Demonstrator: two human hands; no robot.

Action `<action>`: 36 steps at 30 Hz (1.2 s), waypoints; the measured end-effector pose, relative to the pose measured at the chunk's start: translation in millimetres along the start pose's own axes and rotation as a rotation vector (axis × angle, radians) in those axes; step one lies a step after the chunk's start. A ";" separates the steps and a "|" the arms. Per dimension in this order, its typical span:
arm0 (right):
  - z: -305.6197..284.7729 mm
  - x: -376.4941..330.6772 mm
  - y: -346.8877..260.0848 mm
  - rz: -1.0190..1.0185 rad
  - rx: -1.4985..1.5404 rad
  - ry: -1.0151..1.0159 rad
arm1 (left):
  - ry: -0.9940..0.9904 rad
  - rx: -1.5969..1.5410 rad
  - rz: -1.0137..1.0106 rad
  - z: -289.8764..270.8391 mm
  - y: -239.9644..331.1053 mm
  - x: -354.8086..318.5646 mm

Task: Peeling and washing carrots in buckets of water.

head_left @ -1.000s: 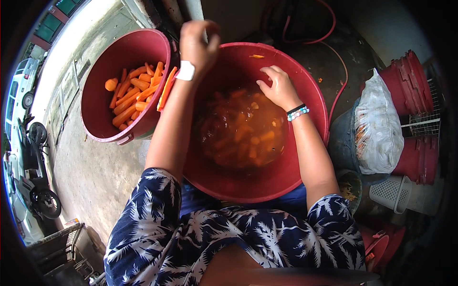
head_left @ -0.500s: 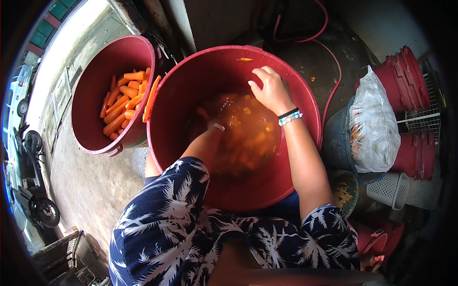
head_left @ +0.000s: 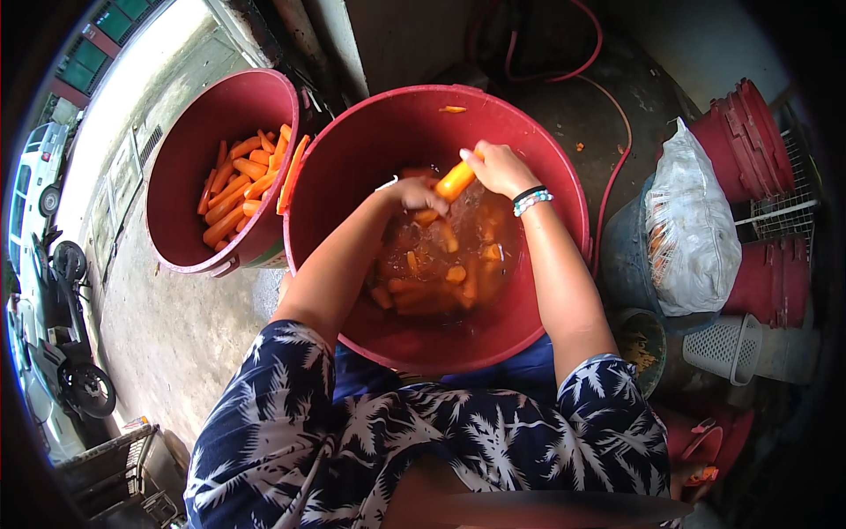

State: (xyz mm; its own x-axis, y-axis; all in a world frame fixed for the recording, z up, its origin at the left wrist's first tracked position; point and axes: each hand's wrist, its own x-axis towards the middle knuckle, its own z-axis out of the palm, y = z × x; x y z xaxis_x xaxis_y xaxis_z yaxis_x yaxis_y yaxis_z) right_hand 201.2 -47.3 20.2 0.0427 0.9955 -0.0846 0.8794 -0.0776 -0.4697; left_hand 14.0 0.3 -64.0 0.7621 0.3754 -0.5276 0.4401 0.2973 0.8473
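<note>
A large red tub (head_left: 529, 309) in front of me holds cloudy orange water with several peeled carrots (head_left: 423, 298) in it. Above the water, my right hand (head_left: 500, 169) grips the upper end of a thick orange carrot (head_left: 456, 181) with thumb and fingers. At that carrot's lower end is my left hand (head_left: 414, 194), its fingers curled, with another carrot piece (head_left: 426, 217) showing beneath them. Just which carrot the left fingers press on is partly hidden and a little blurred.
To the left stands a second red tub (head_left: 172, 176) with several peeled carrots. A long orange piece (head_left: 293, 175) lies at the main tub's left rim. On the right are a white sack (head_left: 687, 229) on a dark bucket, red buckets (head_left: 745, 150), a white basket (head_left: 723, 346) and a hose (head_left: 627, 132).
My left hand has come up out of the water. My right hand, empty before, has moved slightly down and now grips a carrot. More carrots show in the stirred water.
</note>
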 end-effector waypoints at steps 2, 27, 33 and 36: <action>-3.5 8.0 -2.9 -0.136 0.428 0.170 | -0.036 -0.130 0.073 7.6 37.3 -25.0; -16.8 12.5 -12.3 -0.010 2.003 -0.118 | 1.030 0.848 0.620 7.9 60.5 -63.6; -19.6 0.1 -19.7 -0.431 1.989 -0.557 | 0.720 0.667 0.530 18.5 73.2 -75.4; -16.7 2.1 -11.6 -0.519 1.985 -0.595 | 0.225 0.020 0.371 23.9 78.2 -75.3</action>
State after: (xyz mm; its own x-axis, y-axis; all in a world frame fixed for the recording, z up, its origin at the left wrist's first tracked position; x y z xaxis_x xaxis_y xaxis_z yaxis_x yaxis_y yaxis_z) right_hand 198.9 -43.4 40.1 -0.4431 0.8395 0.3146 -0.7961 -0.2071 -0.5686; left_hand 2.4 -25.7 43.4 0.7489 0.6361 -0.1859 0.1670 0.0903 0.9818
